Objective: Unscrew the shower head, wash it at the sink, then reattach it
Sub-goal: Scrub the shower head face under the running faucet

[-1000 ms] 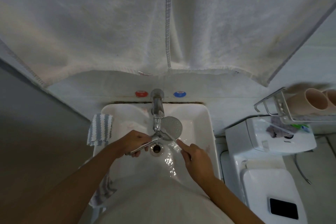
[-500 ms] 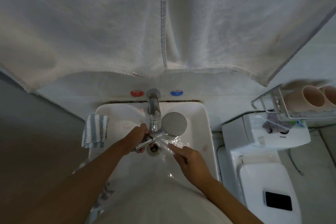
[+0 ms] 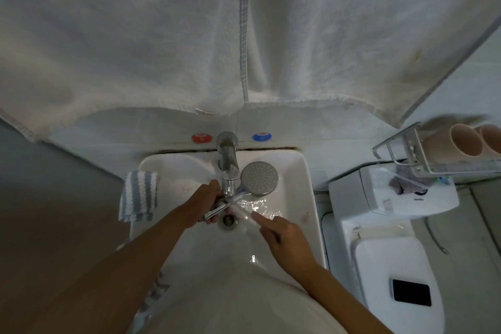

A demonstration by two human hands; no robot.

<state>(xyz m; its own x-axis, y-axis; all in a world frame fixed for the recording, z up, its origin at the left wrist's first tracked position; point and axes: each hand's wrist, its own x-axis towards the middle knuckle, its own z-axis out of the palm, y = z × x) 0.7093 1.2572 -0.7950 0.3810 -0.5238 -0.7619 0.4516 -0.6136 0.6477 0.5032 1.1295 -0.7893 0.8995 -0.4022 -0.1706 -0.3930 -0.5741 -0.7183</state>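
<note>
The chrome shower head (image 3: 259,178) lies over the white sink (image 3: 303,171), its round spray face turned up, just right of the chrome faucet (image 3: 228,168). Water runs from the faucet onto the shower head's neck and splashes into the basin. My left hand (image 3: 206,202) grips the shower head's handle beside the drain (image 3: 228,220). My right hand (image 3: 282,236) hovers over the basin's right side with the index finger stretched out into the splashing water and the other fingers curled under.
A large white towel (image 3: 189,35) hangs above the sink. A striped cloth (image 3: 139,195) drapes over the sink's left rim. Right of the sink stands a toilet (image 3: 393,260) with a black phone (image 3: 411,292) on its lid. A wire rack (image 3: 423,160) holds pink cups (image 3: 465,142).
The shower head has shifted a little away from me and to the right under the faucet. My right index finger stays pointed into the water stream.
</note>
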